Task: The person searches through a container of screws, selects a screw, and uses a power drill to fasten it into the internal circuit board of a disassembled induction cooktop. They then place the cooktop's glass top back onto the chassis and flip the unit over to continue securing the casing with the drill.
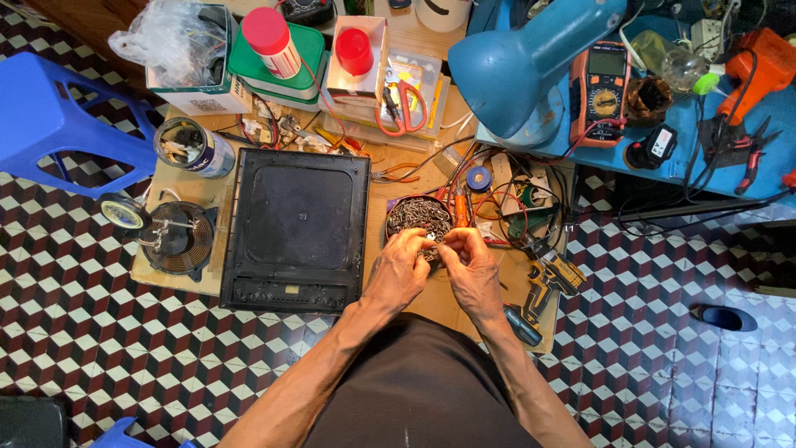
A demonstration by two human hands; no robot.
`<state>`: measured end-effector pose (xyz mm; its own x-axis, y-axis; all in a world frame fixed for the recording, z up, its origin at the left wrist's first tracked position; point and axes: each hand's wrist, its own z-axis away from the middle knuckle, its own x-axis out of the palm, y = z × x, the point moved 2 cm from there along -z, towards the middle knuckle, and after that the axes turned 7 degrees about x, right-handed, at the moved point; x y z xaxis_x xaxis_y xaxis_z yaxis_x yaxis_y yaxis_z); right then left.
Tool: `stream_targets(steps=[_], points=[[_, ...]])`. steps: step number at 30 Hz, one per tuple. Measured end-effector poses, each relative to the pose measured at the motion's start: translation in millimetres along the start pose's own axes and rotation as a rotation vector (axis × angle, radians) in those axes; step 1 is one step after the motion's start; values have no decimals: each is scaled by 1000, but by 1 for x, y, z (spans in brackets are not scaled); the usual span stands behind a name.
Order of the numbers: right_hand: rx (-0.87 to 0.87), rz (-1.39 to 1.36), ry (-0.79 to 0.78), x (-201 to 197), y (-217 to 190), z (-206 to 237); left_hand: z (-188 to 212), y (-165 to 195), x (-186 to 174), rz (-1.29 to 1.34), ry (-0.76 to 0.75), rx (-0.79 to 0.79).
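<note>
While both hands meet over the round tin of screws (419, 217) just right of the black appliance casing (296, 228), left hand (400, 270) and right hand (471, 267) pinch a small screw, apparently sorting; seating it demands fine alignment.

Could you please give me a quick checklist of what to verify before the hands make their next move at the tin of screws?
1. Both hands at the tin: ok; left hand and right hand meet at its near rim.
2. Round tin of screws upright, well filled: ok.
3. Screw pinched between fingertips: cannot tell, too small.
4. Black appliance casing lying flat beside the tin: ok.
5. Cordless drill within reach by the right hand: ok.
</note>
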<state>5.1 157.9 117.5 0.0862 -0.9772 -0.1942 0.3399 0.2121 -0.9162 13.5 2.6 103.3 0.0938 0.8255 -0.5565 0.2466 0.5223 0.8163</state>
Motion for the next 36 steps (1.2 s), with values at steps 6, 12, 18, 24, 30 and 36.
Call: stream_targets(steps=[6,12,18,24,30,36], points=[[6,-50,4,2,2,-2,0,1,-2,62,103,2],[28,-71,9,3,8,-6,3,4,-5,105,132,-90],[17,-99,-5,4,14,-8,2,5,-5,44,146,48],[25,-108,-16,4,14,-10,0,4,-2,-8,116,50],[48,-123,-19,3,8,-10,1,-1,0,275,96,-133],[69,-188,-47,3,8,-12,0,-26,20,929,47,-467]])
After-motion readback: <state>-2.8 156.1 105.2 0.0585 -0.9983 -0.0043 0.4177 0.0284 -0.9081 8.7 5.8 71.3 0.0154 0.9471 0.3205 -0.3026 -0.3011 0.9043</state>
